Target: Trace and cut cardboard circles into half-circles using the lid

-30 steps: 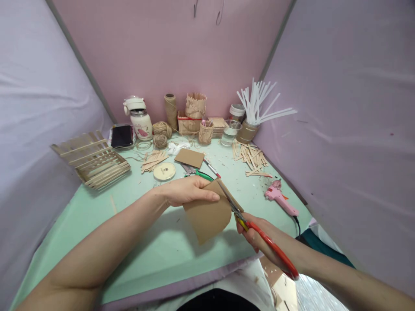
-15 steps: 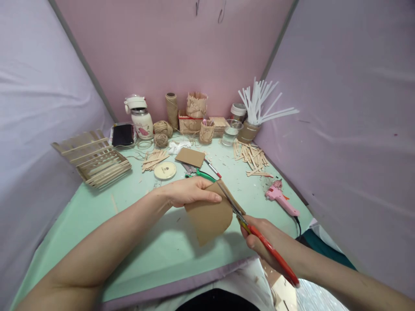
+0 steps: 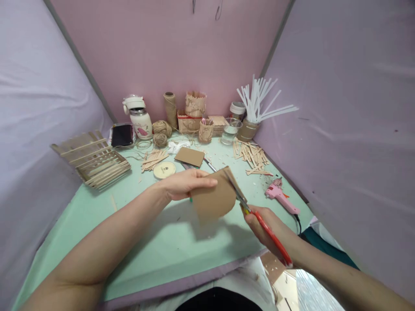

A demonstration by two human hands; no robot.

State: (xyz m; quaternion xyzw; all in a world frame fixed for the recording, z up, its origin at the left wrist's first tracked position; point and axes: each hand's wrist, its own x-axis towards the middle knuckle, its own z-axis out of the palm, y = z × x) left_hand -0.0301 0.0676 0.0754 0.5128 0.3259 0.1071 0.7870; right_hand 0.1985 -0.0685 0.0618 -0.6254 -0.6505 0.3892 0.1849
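Observation:
My left hand pinches the top edge of a brown cardboard piece with a rounded lower edge, held above the green table. My right hand grips red-handled scissors. Their blades reach up along the right edge of the cardboard, into it. A thin cardboard strip stands off beside the blades.
A pink glue gun lies at the right. Loose wooden sticks, a second cardboard piece, a round lid, twine balls, a stick-built rack, a phone, jars and white rods crowd the back.
Both hands and the cardboard have risen and moved slightly away from me. The scissors have advanced further along the cardboard's right edge. The green-handled tool behind is now mostly hidden.

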